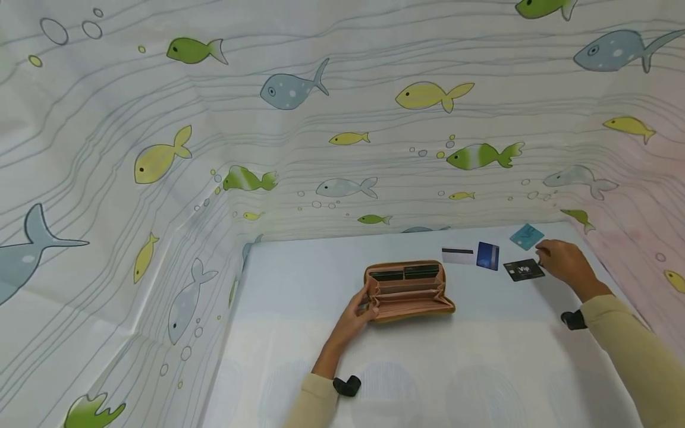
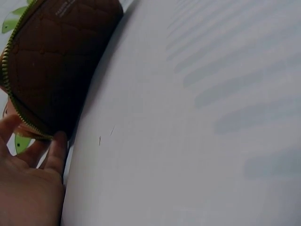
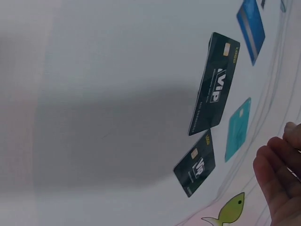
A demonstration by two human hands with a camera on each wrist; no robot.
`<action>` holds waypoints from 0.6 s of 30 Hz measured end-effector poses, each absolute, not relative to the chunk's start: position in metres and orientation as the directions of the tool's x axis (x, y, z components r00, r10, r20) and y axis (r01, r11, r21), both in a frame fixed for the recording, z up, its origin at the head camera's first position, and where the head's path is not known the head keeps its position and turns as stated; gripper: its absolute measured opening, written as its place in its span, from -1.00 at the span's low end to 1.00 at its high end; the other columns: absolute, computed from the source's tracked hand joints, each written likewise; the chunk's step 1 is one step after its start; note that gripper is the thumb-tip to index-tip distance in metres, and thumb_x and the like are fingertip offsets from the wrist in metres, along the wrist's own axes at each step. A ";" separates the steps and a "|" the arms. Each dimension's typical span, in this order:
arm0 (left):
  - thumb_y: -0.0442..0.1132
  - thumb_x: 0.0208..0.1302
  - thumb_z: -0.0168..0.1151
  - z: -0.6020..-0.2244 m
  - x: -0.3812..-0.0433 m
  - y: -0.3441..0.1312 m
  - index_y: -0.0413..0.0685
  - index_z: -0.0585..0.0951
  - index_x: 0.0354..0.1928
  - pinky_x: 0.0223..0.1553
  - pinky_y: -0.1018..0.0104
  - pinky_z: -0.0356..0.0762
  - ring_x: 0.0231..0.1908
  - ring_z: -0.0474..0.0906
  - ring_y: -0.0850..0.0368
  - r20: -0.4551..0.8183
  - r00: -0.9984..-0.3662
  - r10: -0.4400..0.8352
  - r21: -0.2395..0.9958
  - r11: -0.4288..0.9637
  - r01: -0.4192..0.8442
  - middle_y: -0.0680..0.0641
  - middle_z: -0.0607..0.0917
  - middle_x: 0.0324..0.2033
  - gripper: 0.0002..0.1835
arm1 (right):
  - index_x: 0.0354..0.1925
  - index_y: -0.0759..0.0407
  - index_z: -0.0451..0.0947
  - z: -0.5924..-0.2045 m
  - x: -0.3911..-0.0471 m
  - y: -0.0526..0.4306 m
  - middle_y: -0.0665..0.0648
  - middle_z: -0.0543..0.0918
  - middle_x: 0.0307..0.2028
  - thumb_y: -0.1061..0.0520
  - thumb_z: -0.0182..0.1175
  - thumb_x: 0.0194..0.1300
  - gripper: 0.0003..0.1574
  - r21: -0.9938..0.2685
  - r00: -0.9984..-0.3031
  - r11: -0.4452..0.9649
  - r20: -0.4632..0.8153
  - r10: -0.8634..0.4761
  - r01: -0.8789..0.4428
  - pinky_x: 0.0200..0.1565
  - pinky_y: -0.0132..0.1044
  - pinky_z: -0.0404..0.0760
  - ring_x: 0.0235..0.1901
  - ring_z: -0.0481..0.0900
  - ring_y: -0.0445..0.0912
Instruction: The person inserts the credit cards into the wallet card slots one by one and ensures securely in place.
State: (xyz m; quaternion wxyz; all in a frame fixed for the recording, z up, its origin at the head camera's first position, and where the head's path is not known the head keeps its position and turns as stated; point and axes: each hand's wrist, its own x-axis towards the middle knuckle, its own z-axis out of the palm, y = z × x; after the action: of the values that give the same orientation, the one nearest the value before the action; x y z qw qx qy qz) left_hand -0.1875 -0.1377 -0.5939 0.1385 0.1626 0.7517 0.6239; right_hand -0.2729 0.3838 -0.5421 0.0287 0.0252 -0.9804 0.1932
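Observation:
A brown quilted zip-around wallet (image 1: 409, 312) lies unzipped, its compartments facing up and dark cards (image 1: 421, 271) tucked in its back slots. My left hand (image 1: 350, 318) grips the wallet's left end; in the left wrist view its fingers pinch by the zipper edge. At the right, my right hand (image 1: 568, 264) hovers over the table with loosely bent fingers, beside a black VIP card (image 1: 524, 270). The right wrist view shows a second, smaller-looking VIP card (image 3: 195, 164) touching a corner of the first, apart from the fingers. The hand hides this second card in the head view.
Left of the VIP card are a blue card (image 1: 487, 256) and a white card with a dark stripe (image 1: 458, 255). A teal card (image 1: 527, 236) lies farther back. Fish-patterned sheeting (image 1: 299, 154) rises behind the white table (image 1: 299, 279) and along both sides.

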 end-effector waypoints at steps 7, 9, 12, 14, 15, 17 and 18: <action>-0.31 0.49 0.06 -0.578 -0.181 -0.136 -0.15 -0.09 0.59 0.21 0.29 0.45 0.41 0.25 -0.22 -0.022 -0.896 0.443 0.978 0.195 0.072 -0.30 0.15 0.50 -0.22 | 0.15 0.60 0.43 -0.542 -0.282 0.386 0.59 0.56 -0.03 0.29 0.20 0.34 -0.50 -0.327 -0.998 0.944 -0.027 -0.059 -0.047 -0.08 0.25 0.53 -0.10 0.55 0.39; -0.30 0.49 0.06 -0.579 -0.181 -0.136 -0.14 -0.08 0.59 0.19 0.31 0.46 0.40 0.26 -0.23 -0.023 -0.899 0.437 0.978 0.195 0.069 -0.30 0.16 0.50 -0.22 | 0.21 0.58 0.36 -0.540 -0.285 0.388 0.61 0.51 0.03 0.24 0.21 0.35 -0.42 -0.318 -0.997 0.948 -0.061 -0.053 -0.031 -0.04 0.28 0.50 -0.06 0.51 0.42; -0.30 0.47 0.09 -0.588 -0.182 -0.136 -0.11 -0.06 0.60 0.18 0.33 0.46 0.39 0.27 -0.24 -0.022 -0.910 0.414 0.981 0.184 0.060 -0.30 0.15 0.50 -0.21 | 0.29 0.55 0.26 -0.538 -0.292 0.391 0.66 0.40 0.12 0.15 0.18 0.40 -0.32 -0.326 -0.990 0.945 -0.135 -0.041 0.005 0.04 0.36 0.43 0.05 0.41 0.49; -0.30 0.47 0.11 -0.597 -0.183 -0.136 -0.04 -0.04 0.60 0.19 0.31 0.46 0.38 0.28 -0.23 -0.011 -0.921 0.389 0.982 0.180 0.064 -0.27 0.15 0.50 -0.21 | 0.34 0.53 0.19 -0.537 -0.296 0.393 0.68 0.32 0.18 0.08 0.17 0.43 -0.25 -0.329 -0.981 0.944 -0.190 -0.042 0.023 0.12 0.41 0.36 0.15 0.31 0.55; -0.29 0.47 0.11 -0.602 -0.184 -0.136 0.00 -0.03 0.60 0.20 0.30 0.46 0.38 0.29 -0.21 -0.006 -0.926 0.378 0.981 0.181 0.067 -0.25 0.16 0.50 -0.21 | 0.36 0.54 0.16 -0.537 -0.297 0.394 0.70 0.28 0.19 0.06 0.15 0.44 -0.22 -0.331 -0.976 0.943 -0.215 -0.043 0.031 0.15 0.42 0.33 0.18 0.27 0.56; -0.26 0.48 0.12 -0.612 -0.187 -0.136 0.11 -0.02 0.60 0.22 0.27 0.44 0.39 0.28 -0.16 0.003 -0.931 0.366 0.980 0.185 0.075 -0.19 0.17 0.51 -0.21 | 0.37 0.58 0.10 -0.538 -0.299 0.398 0.73 0.24 0.18 0.01 0.14 0.44 -0.16 -0.332 -0.966 0.942 -0.255 -0.041 0.048 0.17 0.43 0.31 0.17 0.25 0.58; -0.24 0.48 0.12 -0.614 -0.188 -0.136 0.14 -0.02 0.60 0.22 0.27 0.44 0.39 0.29 -0.14 0.008 -0.932 0.363 0.979 0.187 0.081 -0.17 0.17 0.51 -0.21 | 0.36 0.61 0.07 -0.539 -0.300 0.400 0.74 0.22 0.18 0.01 0.13 0.44 -0.14 -0.330 -0.961 0.943 -0.272 -0.040 0.054 0.17 0.44 0.29 0.17 0.24 0.59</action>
State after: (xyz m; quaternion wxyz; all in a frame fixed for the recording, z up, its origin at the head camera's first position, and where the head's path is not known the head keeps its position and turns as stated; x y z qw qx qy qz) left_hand -0.1878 -0.1357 -0.6136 0.1135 0.1454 0.7619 0.6209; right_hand -0.3001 0.4003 -0.5393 -0.1390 -0.0035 -0.9757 0.1694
